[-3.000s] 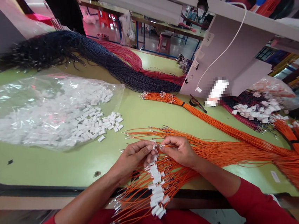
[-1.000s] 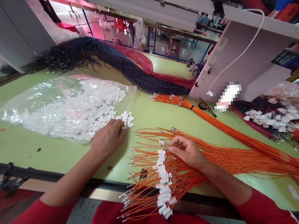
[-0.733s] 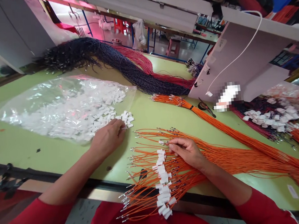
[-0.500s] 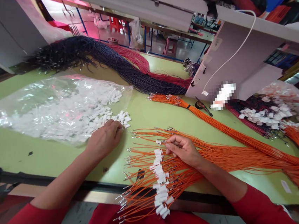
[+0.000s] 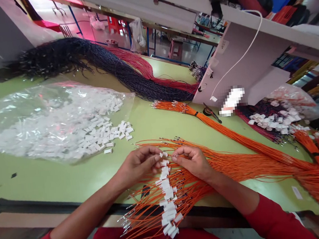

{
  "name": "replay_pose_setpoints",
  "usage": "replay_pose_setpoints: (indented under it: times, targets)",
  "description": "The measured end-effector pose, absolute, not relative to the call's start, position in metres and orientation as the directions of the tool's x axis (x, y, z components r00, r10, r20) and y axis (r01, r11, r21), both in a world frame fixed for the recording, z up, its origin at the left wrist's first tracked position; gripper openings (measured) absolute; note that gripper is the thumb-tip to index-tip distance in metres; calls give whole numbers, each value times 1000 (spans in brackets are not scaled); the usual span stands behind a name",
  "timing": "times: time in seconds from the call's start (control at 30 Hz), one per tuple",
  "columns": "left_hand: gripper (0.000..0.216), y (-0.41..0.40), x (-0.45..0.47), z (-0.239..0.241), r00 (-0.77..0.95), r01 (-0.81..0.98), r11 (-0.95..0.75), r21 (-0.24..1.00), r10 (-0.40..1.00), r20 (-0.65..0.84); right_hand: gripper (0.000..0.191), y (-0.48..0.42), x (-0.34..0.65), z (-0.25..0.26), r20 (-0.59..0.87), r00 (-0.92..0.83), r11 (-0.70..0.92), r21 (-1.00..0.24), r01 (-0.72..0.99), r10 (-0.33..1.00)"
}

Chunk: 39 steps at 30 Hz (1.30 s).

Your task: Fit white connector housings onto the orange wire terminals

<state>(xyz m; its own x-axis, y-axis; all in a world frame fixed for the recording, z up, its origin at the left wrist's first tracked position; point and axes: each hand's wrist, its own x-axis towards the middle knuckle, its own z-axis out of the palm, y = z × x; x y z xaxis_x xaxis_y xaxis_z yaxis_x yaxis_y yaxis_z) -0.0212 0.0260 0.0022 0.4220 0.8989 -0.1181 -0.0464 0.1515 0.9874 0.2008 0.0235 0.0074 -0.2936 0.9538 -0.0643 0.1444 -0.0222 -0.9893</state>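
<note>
The person's left hand [image 5: 138, 166] is pinching a small white connector [image 5: 161, 155] between thumb and fingertips, holding it just above the near side of the green desk [image 5: 69, 179]. Opposite, the right hand [image 5: 193, 163] is gripping an orange wire [image 5: 176, 156] close to its end, thumb and forefinger pressed together, with a bit of metal glinting at the tip. The hands are almost meeting; from here I can't tell whether tip and connector are touching.

The connector is looking pale, blocky and plain, mostly covered by the fingers. Its mates are showing the shape better: below the hands a row [image 5: 165, 184] of them is running down toward the person's lap, little flat-sided oblongs lying at uneven angles, some overlapping. They are crossing a spread of thin orange wires [image 5: 237, 164], whose silvery ends are fanning out leftward and hanging past the desk's edge.

To the left, a clear, shiny bag [image 5: 22, 99] is lying flat, full of the same white pieces, and a loose pile [image 5: 125, 130] is spilling from its mouth. Behind, a thick dark bundle [image 5: 109, 64] is stretching across the desk, with red wires [image 5: 139, 63] running beside it.
</note>
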Motion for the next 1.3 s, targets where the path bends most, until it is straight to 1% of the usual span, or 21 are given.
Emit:
replay_pose_setpoints:
  times: [0.07,0.17,0.3,0.53,0.63,0.7,0.77,0.87,0.93,1.0,1.07,1.1,1.2,1.3]
  targets:
    - [30,24,-15,-3,460,-136,221,966,878,-136,18,22,201,10,-63,-301,-11,-985,171,952]
    - [28,21,-14,-6,472,-217,257,942,872,-129,20,19,200,12,-45,-324,18,-982,188,945]
    - [25,18,-14,-4,472,-266,270,925,874,-119,22,17,199,12,-24,-362,57,-976,212,932]
    - [21,15,-10,-7,487,-317,299,900,866,-116,20,16,198,12,4,-351,85,-973,215,937]
    - [22,13,-9,-8,471,-292,293,911,873,-130,18,15,197,11,25,-347,124,-956,265,938]
    - [23,10,-6,-7,429,-244,262,934,892,-139,15,14,198,10,59,-331,169,-935,312,942]
    - [22,7,-3,-4,352,-157,174,972,929,-110,10,12,198,9,128,-312,244,-897,369,942]
    - [20,2,3,0,229,5,-7,1000,973,6,8,10,197,7,237,-303,358,-816,454,923]
    - [20,0,8,1,191,36,-24,999,981,17,9,8,196,6,271,-305,393,-781,486,913]
    - [21,-2,12,0,174,-18,53,998,984,-49,9,6,195,4,277,-307,401,-771,495,911]
    - [22,-3,15,-2,165,-79,125,989,980,-111,9,6,195,4,259,-315,387,-790,475,913]
    - [22,-3,16,-2,158,-92,136,986,980,-120,9,6,196,4,239,-326,373,-810,452,914]
    - [21,-2,18,-3,154,-76,92,993,985,-79,9,9,198,7,177,-380,332,-857,394,908]
    - [20,-1,16,-2,177,-29,25,999,984,-20,10,11,201,10,155,-408,336,-843,420,900]
